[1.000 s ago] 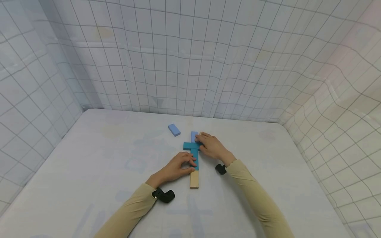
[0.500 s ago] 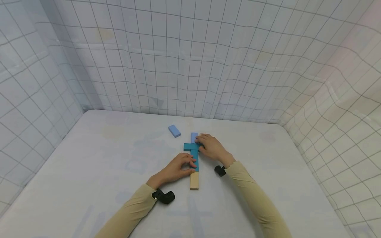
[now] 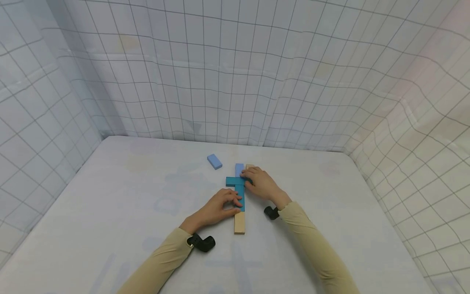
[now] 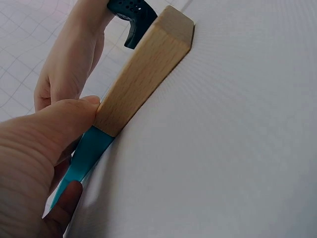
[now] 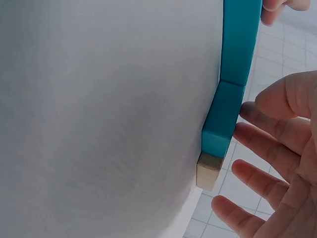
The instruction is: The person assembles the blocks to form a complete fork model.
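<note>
Wooden blocks lie in a line on the white table. A natural wood block (image 3: 239, 223) is nearest the person, then a long teal block (image 3: 239, 192), a teal crosspiece (image 3: 231, 181) and a light blue block (image 3: 239, 168). My left hand (image 3: 216, 207) holds the long teal block, thumb at its joint with the natural wood block (image 4: 146, 69) and fingers across it. My right hand (image 3: 262, 183) reaches over the crosspiece (image 5: 223, 116), its slightly bent fingers spread and fingertips along the edge. Partly hidden by that hand is another natural wood block (image 3: 249, 166).
A loose light blue block (image 3: 214, 161) lies behind and to the left of the line. Grid-patterned white curtains (image 3: 227, 81) stand around the back and sides of the table (image 3: 147, 196). Both wrists carry black camera mounts (image 3: 203, 243).
My right hand has shifted very slightly, showing a little more of the natural wood block behind it. My left hand and the blocks keep their places.
</note>
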A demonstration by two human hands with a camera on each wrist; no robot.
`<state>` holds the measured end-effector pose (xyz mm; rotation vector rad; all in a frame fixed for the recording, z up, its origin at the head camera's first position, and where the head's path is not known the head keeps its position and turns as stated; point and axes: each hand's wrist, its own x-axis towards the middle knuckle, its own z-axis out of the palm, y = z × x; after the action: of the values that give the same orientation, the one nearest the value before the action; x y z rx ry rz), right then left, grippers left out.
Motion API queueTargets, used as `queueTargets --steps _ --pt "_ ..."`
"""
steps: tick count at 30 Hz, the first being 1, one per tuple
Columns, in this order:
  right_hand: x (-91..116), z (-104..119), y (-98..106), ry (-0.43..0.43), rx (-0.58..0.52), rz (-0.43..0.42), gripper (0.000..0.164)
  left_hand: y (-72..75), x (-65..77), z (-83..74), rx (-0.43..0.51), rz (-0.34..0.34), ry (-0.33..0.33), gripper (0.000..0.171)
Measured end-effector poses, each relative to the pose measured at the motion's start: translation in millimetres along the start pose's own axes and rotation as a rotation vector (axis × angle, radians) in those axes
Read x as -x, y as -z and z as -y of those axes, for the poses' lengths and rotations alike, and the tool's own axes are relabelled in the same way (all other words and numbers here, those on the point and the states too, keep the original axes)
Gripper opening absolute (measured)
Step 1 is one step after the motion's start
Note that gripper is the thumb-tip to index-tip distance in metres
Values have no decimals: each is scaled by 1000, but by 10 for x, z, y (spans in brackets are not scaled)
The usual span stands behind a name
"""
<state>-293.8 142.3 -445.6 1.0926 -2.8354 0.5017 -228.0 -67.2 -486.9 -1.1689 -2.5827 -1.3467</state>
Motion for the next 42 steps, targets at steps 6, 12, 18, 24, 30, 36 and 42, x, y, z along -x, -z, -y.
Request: queueTargets --steps 6,12,18,24,30,36,42 --pt "23 14 12 10 -23 -4 30 6 -4 -8 -2 1 4 8" --pt "27 26 16 9 -12 -1 31 9 -7 -15 -9 -6 7 8" --pt "20 26 -1 4 -8 7 32 9 -6 -12 -5 -8 10 8" --pt "17 22 -5 4 -19 14 32 7 -1 -5 1 -9 10 8" --pt "20 9 -5 16 -4 16 33 -4 -2 10 6 -13 -4 8" --pt "29 -9 -2 30 -19 37 35 -5 -1 2 -1 -17 -17 9" --pt "31 -23 -4 54 -16 35 35 -6 -4 -12 -5 -19 -20 8"
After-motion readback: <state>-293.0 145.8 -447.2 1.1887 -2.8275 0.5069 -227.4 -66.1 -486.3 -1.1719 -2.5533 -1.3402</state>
